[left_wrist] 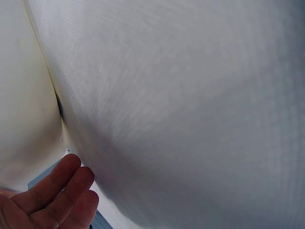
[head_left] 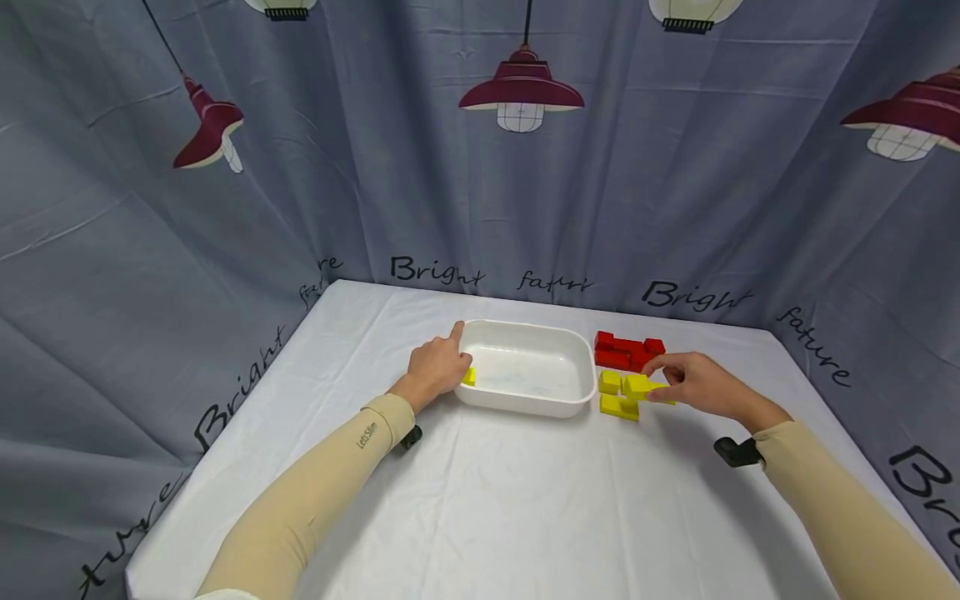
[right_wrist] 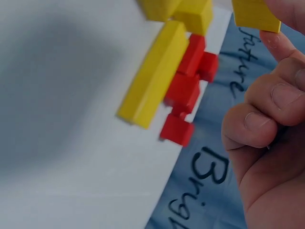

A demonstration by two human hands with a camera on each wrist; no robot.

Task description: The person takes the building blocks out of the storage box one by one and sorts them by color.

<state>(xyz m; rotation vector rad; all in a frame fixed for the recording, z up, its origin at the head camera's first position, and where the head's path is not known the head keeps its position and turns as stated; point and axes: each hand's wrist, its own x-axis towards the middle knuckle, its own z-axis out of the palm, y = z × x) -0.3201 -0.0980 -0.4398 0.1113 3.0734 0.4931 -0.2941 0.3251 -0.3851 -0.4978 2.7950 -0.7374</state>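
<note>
My left hand is at the left end of a white basin. Its thumb lies over the rim and the index finger stretches along the outside; in the left wrist view several fingers extend beside the basin's wall. A yellow block shows inside the basin beside the thumb, partly hidden. To the basin's right, my right hand pinches a yellow block between thumb and finger, above the table. Beneath and beside it lie other yellow blocks, among them a long one.
Behind the yellow blocks, several red blocks lie close together near the basin's right end. A white cloth covers the table. Grey-blue curtains with printed lamps and lettering stand behind and at both sides.
</note>
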